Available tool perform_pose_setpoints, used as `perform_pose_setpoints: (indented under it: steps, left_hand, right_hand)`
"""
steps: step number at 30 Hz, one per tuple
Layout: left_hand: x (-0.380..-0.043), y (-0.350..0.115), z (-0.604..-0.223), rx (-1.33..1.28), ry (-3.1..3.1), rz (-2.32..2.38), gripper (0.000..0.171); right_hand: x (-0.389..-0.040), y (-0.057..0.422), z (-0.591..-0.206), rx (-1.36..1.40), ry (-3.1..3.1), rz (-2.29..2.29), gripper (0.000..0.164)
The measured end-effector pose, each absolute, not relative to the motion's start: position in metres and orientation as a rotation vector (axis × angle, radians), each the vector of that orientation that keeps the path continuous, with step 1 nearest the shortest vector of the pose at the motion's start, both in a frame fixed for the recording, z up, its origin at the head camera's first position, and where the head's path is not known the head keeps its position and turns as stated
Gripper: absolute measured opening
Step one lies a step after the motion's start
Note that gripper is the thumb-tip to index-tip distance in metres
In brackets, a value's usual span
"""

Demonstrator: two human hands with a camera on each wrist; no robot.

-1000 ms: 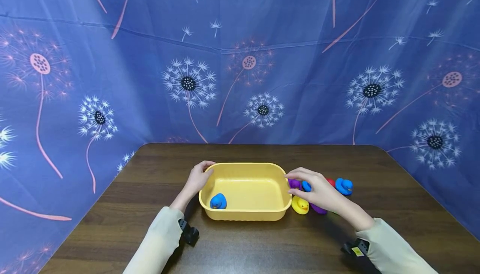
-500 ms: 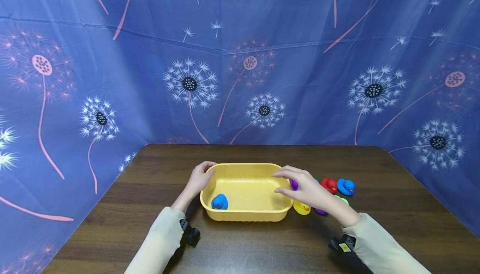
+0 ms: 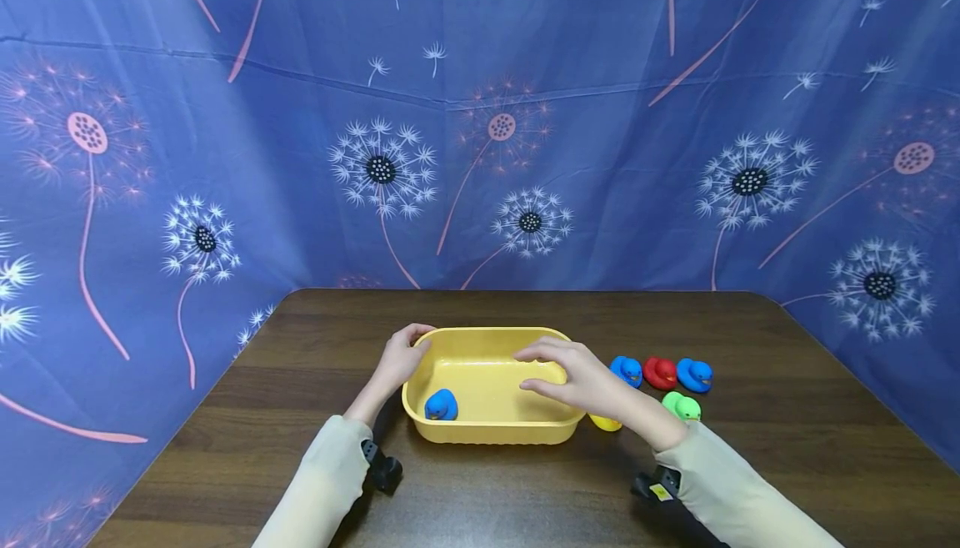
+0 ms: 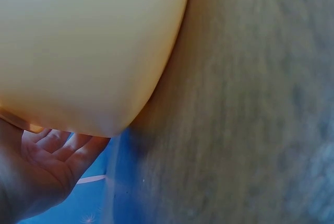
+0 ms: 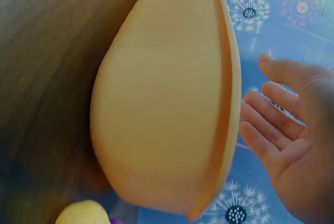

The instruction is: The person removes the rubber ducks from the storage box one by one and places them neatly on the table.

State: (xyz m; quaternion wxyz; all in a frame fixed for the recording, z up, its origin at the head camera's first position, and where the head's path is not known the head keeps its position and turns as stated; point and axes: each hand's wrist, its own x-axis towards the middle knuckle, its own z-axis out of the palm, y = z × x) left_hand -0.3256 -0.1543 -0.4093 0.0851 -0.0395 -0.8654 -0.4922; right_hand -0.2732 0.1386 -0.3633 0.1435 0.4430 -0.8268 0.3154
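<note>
A yellow plastic basin (image 3: 495, 432) sits on the table with one blue rubber duck (image 3: 441, 405) inside, near its front left corner. My left hand (image 3: 396, 364) grips the basin's left end, thumb at the rim; in the left wrist view its fingers (image 4: 78, 153) lie against the outer wall. Over the basin's right side hovers my right hand (image 3: 581, 377), fingers apart and nothing between them. The right wrist view shows that hand's palm (image 5: 297, 166) beyond the rim, holding nothing.
Right of the basin lie a blue duck (image 3: 627, 370), a red duck (image 3: 660, 374), another blue duck (image 3: 694, 375) and a green duck (image 3: 682, 405). A yellow duck (image 3: 606, 424) is partly hidden by my right arm. A patterned blue cloth (image 3: 600, 131) hangs behind the table.
My right hand has moved left from the basin's right rim to above its inside, uncovering the red, blue and green ducks. My left hand stays at the basin's left end.
</note>
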Motion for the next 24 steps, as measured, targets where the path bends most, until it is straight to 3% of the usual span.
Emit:
perform_pose_setpoints:
  steps: [24]
  left_hand:
    - [-0.327,-0.153,-0.411,-0.1,-2.574,-1.45,0.024]
  right_hand:
    - [-0.274,0.082,-0.372,1.428,-2.357,0.926,0.035]
